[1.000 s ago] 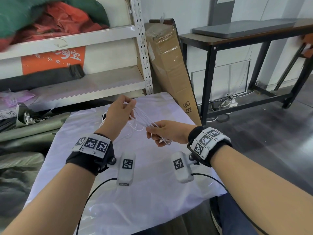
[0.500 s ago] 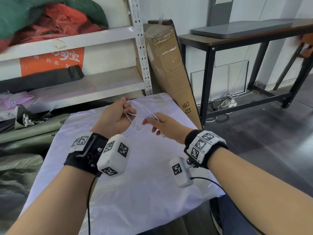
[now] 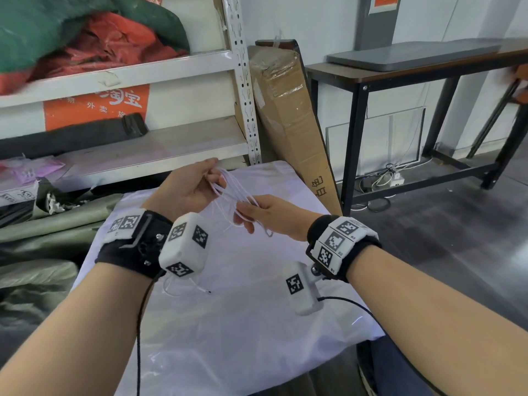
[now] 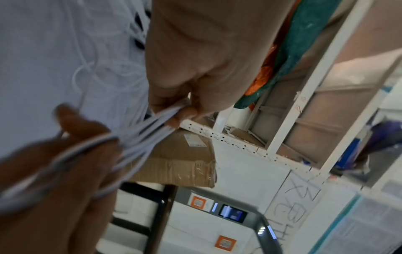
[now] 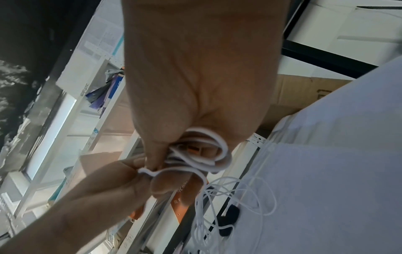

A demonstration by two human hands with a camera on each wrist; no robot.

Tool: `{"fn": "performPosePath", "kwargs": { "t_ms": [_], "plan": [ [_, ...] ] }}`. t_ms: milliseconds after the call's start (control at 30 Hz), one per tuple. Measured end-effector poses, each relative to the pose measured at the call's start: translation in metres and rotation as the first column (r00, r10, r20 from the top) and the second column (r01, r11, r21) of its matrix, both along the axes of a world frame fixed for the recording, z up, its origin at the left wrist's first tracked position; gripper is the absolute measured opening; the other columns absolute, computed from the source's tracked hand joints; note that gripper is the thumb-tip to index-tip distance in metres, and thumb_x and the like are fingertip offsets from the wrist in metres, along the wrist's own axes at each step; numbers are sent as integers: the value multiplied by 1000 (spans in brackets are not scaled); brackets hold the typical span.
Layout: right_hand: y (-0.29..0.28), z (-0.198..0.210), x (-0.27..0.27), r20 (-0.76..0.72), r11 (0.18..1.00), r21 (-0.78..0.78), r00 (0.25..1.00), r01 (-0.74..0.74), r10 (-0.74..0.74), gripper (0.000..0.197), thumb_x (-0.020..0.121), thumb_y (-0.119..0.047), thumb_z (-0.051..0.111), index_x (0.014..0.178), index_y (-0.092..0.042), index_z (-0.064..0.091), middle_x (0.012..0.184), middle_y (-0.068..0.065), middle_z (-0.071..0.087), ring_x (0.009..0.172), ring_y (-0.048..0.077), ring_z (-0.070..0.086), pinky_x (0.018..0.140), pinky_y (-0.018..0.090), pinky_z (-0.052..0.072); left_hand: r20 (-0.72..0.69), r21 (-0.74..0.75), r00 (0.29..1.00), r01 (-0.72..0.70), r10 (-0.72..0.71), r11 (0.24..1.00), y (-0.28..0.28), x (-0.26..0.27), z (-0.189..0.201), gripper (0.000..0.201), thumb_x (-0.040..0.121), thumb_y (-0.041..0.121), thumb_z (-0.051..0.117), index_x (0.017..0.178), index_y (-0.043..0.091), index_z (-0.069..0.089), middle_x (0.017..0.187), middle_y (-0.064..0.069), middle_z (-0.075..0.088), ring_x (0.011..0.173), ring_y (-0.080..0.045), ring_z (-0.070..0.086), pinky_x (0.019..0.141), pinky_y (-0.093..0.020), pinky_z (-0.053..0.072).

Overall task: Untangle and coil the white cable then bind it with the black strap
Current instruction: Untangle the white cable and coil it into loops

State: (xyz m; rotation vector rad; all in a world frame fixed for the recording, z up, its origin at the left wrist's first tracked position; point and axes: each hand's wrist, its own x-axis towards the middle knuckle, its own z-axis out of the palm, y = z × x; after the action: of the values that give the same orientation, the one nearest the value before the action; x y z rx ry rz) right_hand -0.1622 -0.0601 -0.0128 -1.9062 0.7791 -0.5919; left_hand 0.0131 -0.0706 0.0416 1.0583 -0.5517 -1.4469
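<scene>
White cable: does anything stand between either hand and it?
Nothing visible does. The left hand and right hand both already grip the white cable, with strands stretched between them above the white sheet.

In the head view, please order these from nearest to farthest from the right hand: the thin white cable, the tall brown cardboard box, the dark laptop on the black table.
1. The thin white cable, pinched in the right hand.
2. The tall brown cardboard box, behind, leaning by the shelf.
3. The dark laptop, far right, on the black table.
</scene>
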Motion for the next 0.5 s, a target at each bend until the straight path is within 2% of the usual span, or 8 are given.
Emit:
{"fn": "performPosePath", "kwargs": {
  "t_ms": [67,133,200,267,300,367,433,500],
  "plan": [
    [1,-2,0,11,998,44,999,-41,40,31,102,-29,37,94,-15,62,68,-3,54,65,1,58,69,12,42,205,-26,979,21,-15,999,0,2,-6,16,100,8,40,89,9,52,59,-1,43,40,-7,39,45,-18,45],
    [3,-4,0,31,994,83,998,-64,62,28,102,-26,38,97,-12,62,68,-2,48,60,5,53,63,8,42,369,-63,928,74,-45,995,3,4,-10,16,100,8,40,91,10,54,61,-2,50,42,-8,46,48,-20,49],
    [2,-8,0,88,988,152,996,-38,25,26,102,-23,40,94,-11,62,67,-1,42,59,9,49,59,11,43,530,-75,846,117,-59,990,6,9,-14,18,101,13,41,92,12,57,73,-5,57,55,-11,55,59,-23,52],
    [-2,-12,-4,187,956,288,976,58,-115,24,101,-23,40,90,-13,59,62,-1,39,54,9,55,54,19,40,671,-92,742,86,-2,992,7,18,-19,20,101,17,41,91,15,59,88,-7,61,72,-14,58,69,-24,51],
    [-6,-15,-8,236,934,338,951,115,-202,23,102,-23,40,90,-14,57,61,-2,39,49,7,55,54,22,37,749,-108,661,51,48,993,7,22,-23,19,101,19,42,92,15,58,94,-8,62,76,-15,57,71,-24,49],
    [-14,-19,-16,303,894,390,885,223,-353,21,102,-22,39,88,-14,53,62,-3,40,44,5,44,51,22,34,901,-119,424,34,93,992,12,27,-31,13,97,26,49,102,16,58,104,-5,62,86,-16,57,74,-27,45],
    [-19,-19,-21,334,860,417,830,295,-447,22,102,-20,38,85,-13,49,65,-3,39,46,7,33,43,17,30,976,5,213,154,-38,988,16,30,-44,28,92,31,58,119,21,54,114,1,56,102,-17,54,86,-29,43],
    [-22,-16,-23,315,837,417,808,354,-498,23,101,-18,38,81,-13,48,67,-1,42,47,8,29,39,16,27,968,180,118,280,-220,943,22,30,-55,46,88,30,65,130,29,45,122,4,47,109,-18,49,90,-30,40]
  ]
}}
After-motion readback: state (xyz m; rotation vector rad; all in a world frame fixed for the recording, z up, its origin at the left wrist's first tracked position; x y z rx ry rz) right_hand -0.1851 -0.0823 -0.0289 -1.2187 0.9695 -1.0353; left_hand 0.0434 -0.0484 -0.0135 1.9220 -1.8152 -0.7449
